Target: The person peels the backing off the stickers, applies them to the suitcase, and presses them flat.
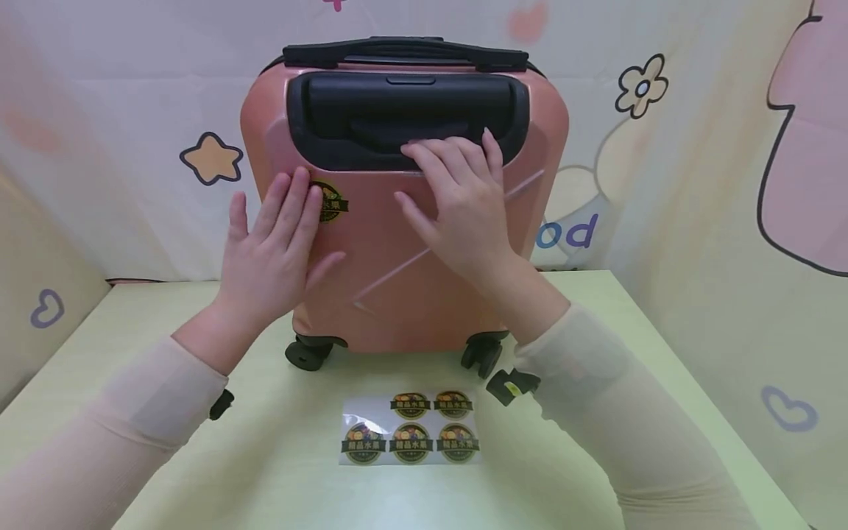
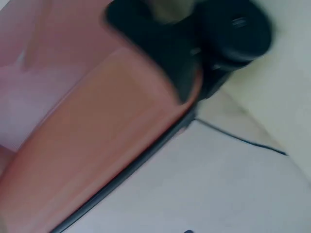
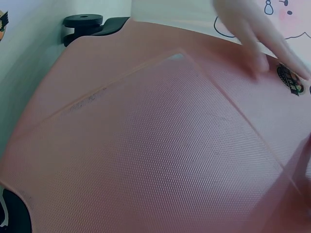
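- Pink hard-shell suitcase stands upright on the table, black wheels down, black plastic handle recess near its top.
- Done, as far as shown: one round black-and-gold sticker sits on the suitcase's front, upper left, just below the handle recess; partly covered by fingers.
- Left: five matching round stickers on a glossy white sheet, lying flat in front of the suitcase; top-left spot on the sheet is bare. Looks like an early stage, one of six used.
- Left hand: fingers extended, thumb and little finger apart from the middle three, at the sticker's left side; how firmly it presses, cannot tell.
- Right hand: fingers spread, slightly bent, pinching nothing, over the recess's lower edge; contact unclear.
- Surface: pale yellow-green smooth table under the suitcase.
- Room: whitish printed backdrop behind the suitcase; orange cartoon star to its left, beige outlined flower and blue-purple letters to its right.
- Left wrist view: blurry, suitcase side and wheel only; no fingers visible.
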### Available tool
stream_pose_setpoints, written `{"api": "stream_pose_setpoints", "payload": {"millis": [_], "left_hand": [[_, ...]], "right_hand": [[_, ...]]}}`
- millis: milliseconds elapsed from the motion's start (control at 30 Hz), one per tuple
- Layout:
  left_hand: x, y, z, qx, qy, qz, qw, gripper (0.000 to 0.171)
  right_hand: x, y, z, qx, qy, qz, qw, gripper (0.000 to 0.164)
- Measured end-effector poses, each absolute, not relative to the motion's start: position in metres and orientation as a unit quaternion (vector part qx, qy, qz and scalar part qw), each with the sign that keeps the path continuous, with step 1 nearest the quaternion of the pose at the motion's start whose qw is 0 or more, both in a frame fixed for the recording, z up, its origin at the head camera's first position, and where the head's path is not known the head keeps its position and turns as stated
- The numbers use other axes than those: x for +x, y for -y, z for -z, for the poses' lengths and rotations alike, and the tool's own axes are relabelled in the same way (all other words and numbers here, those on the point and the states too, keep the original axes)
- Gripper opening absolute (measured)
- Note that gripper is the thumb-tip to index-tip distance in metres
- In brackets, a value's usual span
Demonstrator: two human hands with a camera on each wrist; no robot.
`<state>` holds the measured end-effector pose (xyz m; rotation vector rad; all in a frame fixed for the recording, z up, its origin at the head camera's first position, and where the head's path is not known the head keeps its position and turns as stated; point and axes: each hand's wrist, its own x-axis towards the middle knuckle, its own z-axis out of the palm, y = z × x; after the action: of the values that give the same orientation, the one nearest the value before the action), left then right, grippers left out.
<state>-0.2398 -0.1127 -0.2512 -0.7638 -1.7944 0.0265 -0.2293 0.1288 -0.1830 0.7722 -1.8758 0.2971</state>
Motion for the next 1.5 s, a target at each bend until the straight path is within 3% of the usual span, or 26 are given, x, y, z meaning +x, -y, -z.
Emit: {"api": "stream_pose_setpoints", "payload": {"millis": [233, 533, 767, 967, 1233, 1500], "left_hand": [[-0.242, 0.108, 0.258, -0.322, 0.786, -0.015, 0.527, 0.068], [-0.239, 0.119, 0.282, -0.405, 0.755, -0.055, 0.512, 0.064], [-0.240, 0.121, 0.256, -0.325, 0.769, -0.016, 0.550, 0.068], [-0.238, 0.121, 0.260, -0.324, 0.777, -0.025, 0.540, 0.069], [-0.234, 0.126, 0.289, -0.388, 0.781, -0.044, 0.487, 0.069], [-0.236, 0.114, 0.254, -0.351, 0.754, -0.029, 0.555, 0.068]], "right_hand": [[-0.229, -0.130, 0.184, 0.315, 0.791, -0.129, 0.509, 0.042], [-0.231, -0.130, 0.185, 0.319, 0.785, -0.123, 0.516, 0.041], [-0.232, -0.129, 0.183, 0.319, 0.787, -0.128, 0.512, 0.042], [-0.230, -0.129, 0.182, 0.315, 0.794, -0.128, 0.504, 0.043], [-0.229, -0.128, 0.183, 0.311, 0.797, -0.133, 0.500, 0.043], [-0.229, -0.127, 0.183, 0.310, 0.795, -0.122, 0.507, 0.043]]}}
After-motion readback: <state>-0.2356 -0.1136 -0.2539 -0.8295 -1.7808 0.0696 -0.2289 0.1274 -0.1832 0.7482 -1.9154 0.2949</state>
